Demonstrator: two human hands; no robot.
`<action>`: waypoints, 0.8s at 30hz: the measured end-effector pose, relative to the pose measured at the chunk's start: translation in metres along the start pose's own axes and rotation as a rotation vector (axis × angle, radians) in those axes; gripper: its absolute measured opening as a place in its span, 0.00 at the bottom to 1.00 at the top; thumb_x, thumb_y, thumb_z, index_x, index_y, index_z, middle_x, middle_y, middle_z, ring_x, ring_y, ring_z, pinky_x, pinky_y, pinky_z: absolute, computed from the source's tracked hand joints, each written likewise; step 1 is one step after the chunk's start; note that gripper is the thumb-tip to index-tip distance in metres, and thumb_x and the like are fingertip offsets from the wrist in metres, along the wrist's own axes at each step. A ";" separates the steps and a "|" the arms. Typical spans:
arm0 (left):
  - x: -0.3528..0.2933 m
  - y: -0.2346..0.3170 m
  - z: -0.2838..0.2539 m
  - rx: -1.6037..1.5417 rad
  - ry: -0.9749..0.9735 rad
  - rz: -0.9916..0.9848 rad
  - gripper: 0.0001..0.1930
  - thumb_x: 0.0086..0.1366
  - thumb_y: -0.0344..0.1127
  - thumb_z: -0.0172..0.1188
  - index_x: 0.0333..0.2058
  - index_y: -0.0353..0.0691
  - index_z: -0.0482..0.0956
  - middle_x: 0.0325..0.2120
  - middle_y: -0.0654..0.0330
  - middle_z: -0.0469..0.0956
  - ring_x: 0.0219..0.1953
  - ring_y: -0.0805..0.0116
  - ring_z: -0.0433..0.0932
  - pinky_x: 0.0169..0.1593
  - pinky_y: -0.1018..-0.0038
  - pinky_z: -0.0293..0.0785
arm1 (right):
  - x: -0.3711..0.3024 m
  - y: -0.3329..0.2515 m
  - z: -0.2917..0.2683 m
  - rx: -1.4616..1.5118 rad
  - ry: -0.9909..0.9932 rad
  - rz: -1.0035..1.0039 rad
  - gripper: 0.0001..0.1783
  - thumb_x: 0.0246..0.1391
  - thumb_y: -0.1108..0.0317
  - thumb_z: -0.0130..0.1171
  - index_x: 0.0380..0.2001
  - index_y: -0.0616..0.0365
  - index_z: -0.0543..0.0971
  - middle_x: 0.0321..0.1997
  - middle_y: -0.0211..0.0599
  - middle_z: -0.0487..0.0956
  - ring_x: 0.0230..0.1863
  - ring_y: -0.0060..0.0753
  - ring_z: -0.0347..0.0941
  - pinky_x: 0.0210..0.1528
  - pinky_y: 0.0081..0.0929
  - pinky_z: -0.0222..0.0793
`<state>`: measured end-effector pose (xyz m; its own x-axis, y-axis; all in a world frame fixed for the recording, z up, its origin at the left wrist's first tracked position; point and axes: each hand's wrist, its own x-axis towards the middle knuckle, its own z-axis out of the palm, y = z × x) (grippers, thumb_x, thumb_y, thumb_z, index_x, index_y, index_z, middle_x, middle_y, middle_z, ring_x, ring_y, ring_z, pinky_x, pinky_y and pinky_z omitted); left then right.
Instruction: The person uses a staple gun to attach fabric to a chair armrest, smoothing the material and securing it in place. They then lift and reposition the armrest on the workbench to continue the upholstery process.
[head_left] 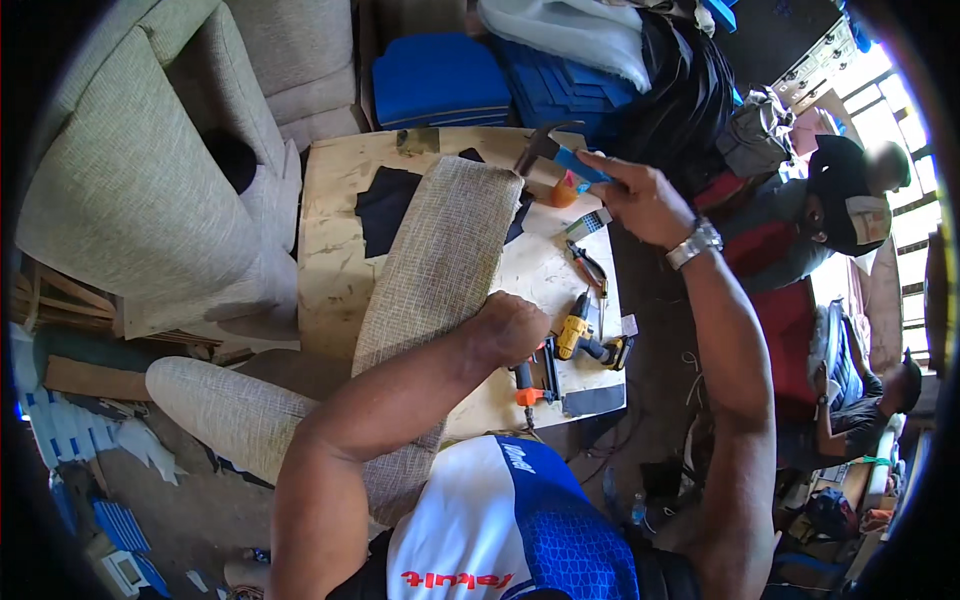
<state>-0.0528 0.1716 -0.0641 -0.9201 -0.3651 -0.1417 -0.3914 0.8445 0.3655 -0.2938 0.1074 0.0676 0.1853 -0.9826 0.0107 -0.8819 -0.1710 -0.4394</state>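
My right hand (648, 205), a metal watch on its wrist, is closed round the blue handle of a claw hammer (545, 148). The hammer's head is raised beside the far right corner of a long padded panel (435, 240) in beige-grey woven fabric; whether they touch I cannot tell. The panel slants across the wooden worktable (330, 290) toward my body. My left hand (515, 328) is closed at the panel's right edge, its fingers curled over and mostly hidden. Black cloth (388, 210) lies partly under the panel.
Pliers (587, 265), a yellow cordless drill (575, 330), and an orange-and-black staple gun (530, 385) lie on the table's right. Grey upholstered seating (150, 190) stands left, another padded piece (225, 410) below it. Blue panels (440, 80) are stacked behind. Other people (850, 210) are at the right.
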 end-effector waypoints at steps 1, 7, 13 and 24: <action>-0.002 0.003 -0.001 0.002 -0.015 0.000 0.11 0.59 0.43 0.61 0.33 0.43 0.80 0.28 0.54 0.82 0.35 0.55 0.83 0.39 0.58 0.78 | 0.003 0.002 -0.005 -0.016 -0.025 0.100 0.27 0.56 0.73 0.57 0.59 0.38 0.77 0.30 0.47 0.82 0.25 0.28 0.74 0.34 0.26 0.72; 0.001 0.010 -0.003 0.020 -0.094 -0.021 0.08 0.62 0.40 0.56 0.36 0.45 0.79 0.29 0.57 0.82 0.36 0.57 0.83 0.40 0.59 0.78 | 0.030 0.006 -0.029 0.314 0.466 0.093 0.25 0.61 0.69 0.57 0.61 0.44 0.75 0.25 0.26 0.77 0.25 0.17 0.67 0.29 0.23 0.69; -0.004 0.011 -0.009 0.043 -0.090 -0.054 0.09 0.63 0.39 0.55 0.38 0.45 0.79 0.30 0.57 0.82 0.37 0.58 0.83 0.42 0.59 0.78 | 0.026 0.000 -0.011 0.061 0.066 -0.094 0.25 0.59 0.68 0.59 0.60 0.38 0.76 0.25 0.35 0.78 0.24 0.19 0.68 0.32 0.24 0.71; -0.008 0.016 -0.018 0.031 -0.061 -0.059 0.09 0.62 0.35 0.52 0.34 0.46 0.81 0.31 0.59 0.84 0.38 0.61 0.84 0.41 0.63 0.78 | 0.051 -0.018 -0.013 -0.070 0.100 -0.203 0.25 0.60 0.69 0.59 0.61 0.38 0.75 0.20 0.38 0.71 0.20 0.21 0.65 0.28 0.24 0.68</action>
<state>-0.0513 0.1806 -0.0404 -0.8943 -0.3908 -0.2180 -0.4442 0.8344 0.3263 -0.2742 0.0590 0.0876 0.3212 -0.9293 0.1825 -0.8595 -0.3669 -0.3559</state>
